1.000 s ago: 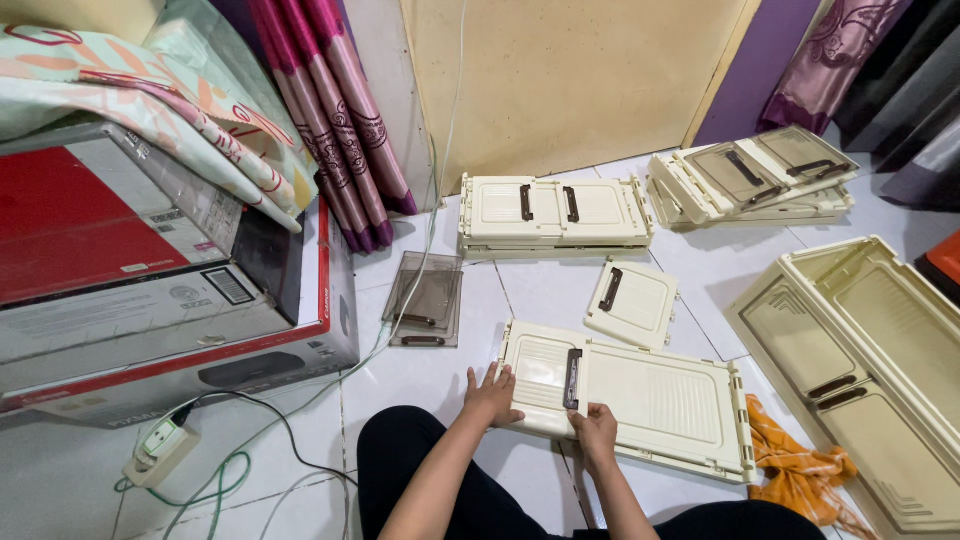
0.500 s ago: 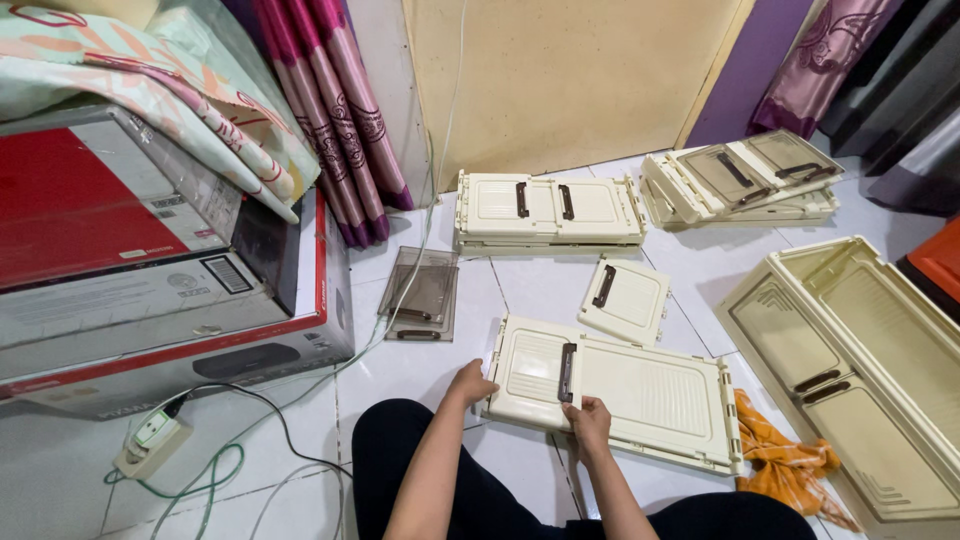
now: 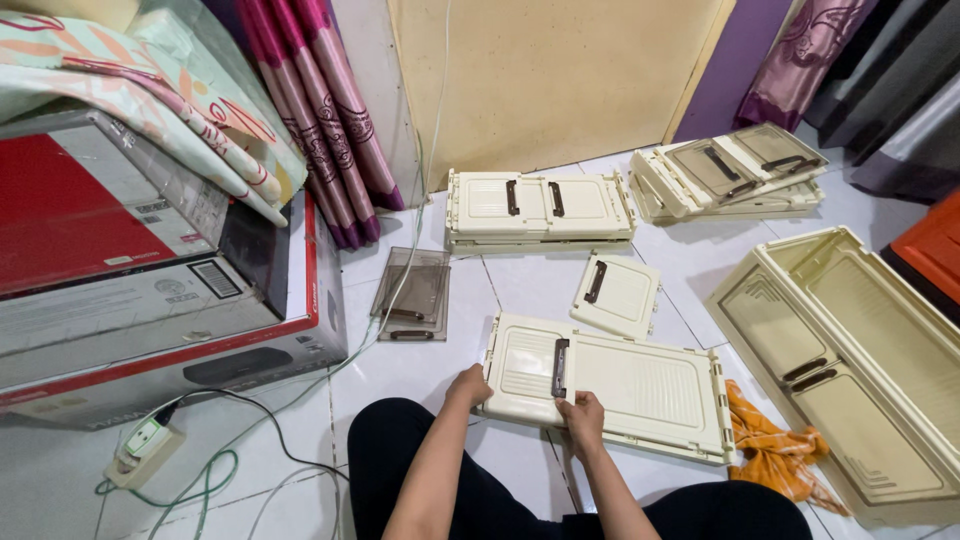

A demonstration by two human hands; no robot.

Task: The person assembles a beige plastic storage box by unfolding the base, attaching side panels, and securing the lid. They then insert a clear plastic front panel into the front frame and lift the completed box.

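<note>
A cream plastic folding panel (image 3: 640, 385) with a dark brown handle (image 3: 560, 367) lies on the white tiled floor in front of my knees. My left hand (image 3: 468, 384) grips its near left edge. My right hand (image 3: 583, 417) holds the near edge just below the handle. A small cream door panel (image 3: 616, 294) with a brown handle lies just beyond. Further back sits a folded cream panel stack (image 3: 540, 207) with two handles.
A red and grey cardboard box (image 3: 150, 290) with folded bedding on top stands at left. Clear smoky panels (image 3: 412, 294) lie by a cable. A power strip (image 3: 140, 448) sits lower left. An orange cloth (image 3: 772, 447), large cream trays (image 3: 850, 350) and another folded stack (image 3: 730, 172) lie right.
My left hand slid off the panel's top face to its near left edge. The panel shifted slightly toward me. My right hand stayed below the handle.
</note>
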